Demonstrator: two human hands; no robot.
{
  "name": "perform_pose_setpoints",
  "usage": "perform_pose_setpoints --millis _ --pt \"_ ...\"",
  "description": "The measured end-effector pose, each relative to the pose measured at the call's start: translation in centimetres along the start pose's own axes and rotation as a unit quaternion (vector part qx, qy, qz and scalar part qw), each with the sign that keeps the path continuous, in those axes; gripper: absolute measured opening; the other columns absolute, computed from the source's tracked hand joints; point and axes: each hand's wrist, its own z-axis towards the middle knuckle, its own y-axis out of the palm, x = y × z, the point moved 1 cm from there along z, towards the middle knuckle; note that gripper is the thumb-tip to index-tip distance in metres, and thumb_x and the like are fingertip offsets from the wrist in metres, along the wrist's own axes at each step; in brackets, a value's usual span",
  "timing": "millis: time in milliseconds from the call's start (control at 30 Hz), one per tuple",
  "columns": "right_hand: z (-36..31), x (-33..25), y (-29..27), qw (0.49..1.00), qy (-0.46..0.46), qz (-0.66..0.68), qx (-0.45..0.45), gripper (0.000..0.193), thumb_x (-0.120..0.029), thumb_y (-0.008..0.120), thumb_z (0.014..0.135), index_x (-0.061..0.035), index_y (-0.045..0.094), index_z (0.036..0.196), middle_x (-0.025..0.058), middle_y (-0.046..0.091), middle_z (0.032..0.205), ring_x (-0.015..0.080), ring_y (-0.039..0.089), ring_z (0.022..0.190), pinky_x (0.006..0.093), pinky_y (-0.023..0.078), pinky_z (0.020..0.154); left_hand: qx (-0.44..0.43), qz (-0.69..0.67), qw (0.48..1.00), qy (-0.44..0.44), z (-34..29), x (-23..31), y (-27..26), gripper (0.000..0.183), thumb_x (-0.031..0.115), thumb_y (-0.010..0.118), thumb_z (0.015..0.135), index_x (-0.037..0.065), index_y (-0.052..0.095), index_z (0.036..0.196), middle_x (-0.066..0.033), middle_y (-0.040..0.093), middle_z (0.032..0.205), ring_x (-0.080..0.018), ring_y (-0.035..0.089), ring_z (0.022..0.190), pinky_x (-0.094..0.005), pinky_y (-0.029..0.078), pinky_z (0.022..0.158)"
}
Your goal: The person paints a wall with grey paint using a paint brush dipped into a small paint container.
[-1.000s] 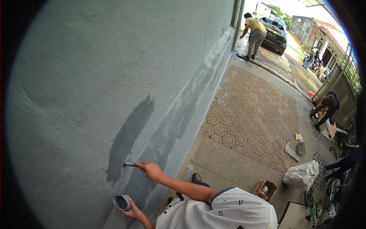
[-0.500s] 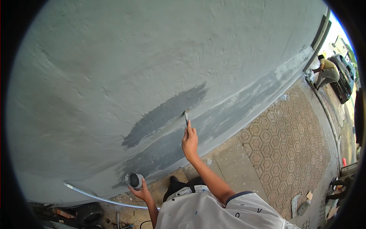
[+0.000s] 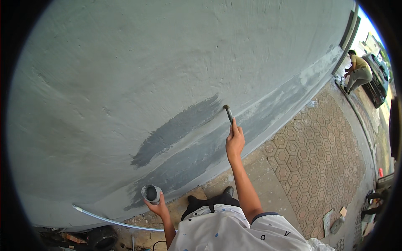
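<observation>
In my right hand [image 3: 235, 141] is a slim paintbrush [image 3: 228, 113], its fingers wrapped around the handle and its dark bristle end at the wall. The brush tip sits just right of a wet-looking dark grey patch [image 3: 176, 127] on the pale grey wall [image 3: 125, 71]. Lower left, my left hand [image 3: 159, 208] grips a grey cup [image 3: 158, 200] from below and the side. Dark grey paint [image 3: 151, 193] shows inside the cup.
A darker grey band [image 3: 197, 161] runs along the wall's foot. Hexagonal paving [image 3: 314, 159] lies to the right. A pale hose [image 3: 113, 224] and a black tyre [image 3: 101, 237] are at lower left. Another person [image 3: 359, 71] bends beside a dark car [image 3: 379, 79] at far right.
My right hand has moved right and a little up along the wall with the paintbrush, past the dark patch's right end. My left hand still holds the cup, slightly further right in view.
</observation>
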Motion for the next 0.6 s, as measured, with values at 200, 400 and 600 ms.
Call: perform_pose_setpoints --millis 200,400,600 --pt "-8.4 -4.5 3.6 0.991 -0.022 0.039 -0.125 0.041 -0.013 0.047 0.087 -0.0206 0.045 0.127 0.0085 0.054 0.088 0.0326 0.057 0.071 0.0417 0.046 0.06 -0.042 -0.001 0.999 0.018 1.7 -1.1 0.9 0.061 0.008 0.075 0.065 -0.002 0.043 0.117 -0.0136 0.053 0.108 -0.021 0.054 0.096 -0.0321 0.041 0.085" --pt "-13.1 -5.4 4.7 0.964 -0.132 0.057 -0.225 0.033 -0.016 0.05 0.085 -0.0248 0.055 0.117 0.0067 0.056 0.08 0.0334 0.057 0.064 0.0427 0.046 0.056 -0.091 -0.022 0.995 0.046 4.8 -0.8 1.8 0.062 0.009 0.075 0.064 -0.003 0.043 0.116 -0.014 0.053 0.109 -0.0215 0.054 0.097 -0.0324 0.04 0.086" --pt "-3.1 -2.6 -0.3 0.971 -0.185 -0.093 -0.122 0.029 -0.017 0.05 0.086 -0.0257 0.059 0.112 0.0064 0.057 0.077 0.0303 0.057 0.067 0.0402 0.044 0.056 -0.099 -0.04 0.993 0.055 7.2 -2.4 -0.7 0.064 0.01 0.076 0.063 -0.004 0.043 0.116 -0.0137 0.053 0.109 -0.0216 0.053 0.098 -0.0327 0.04 0.088"
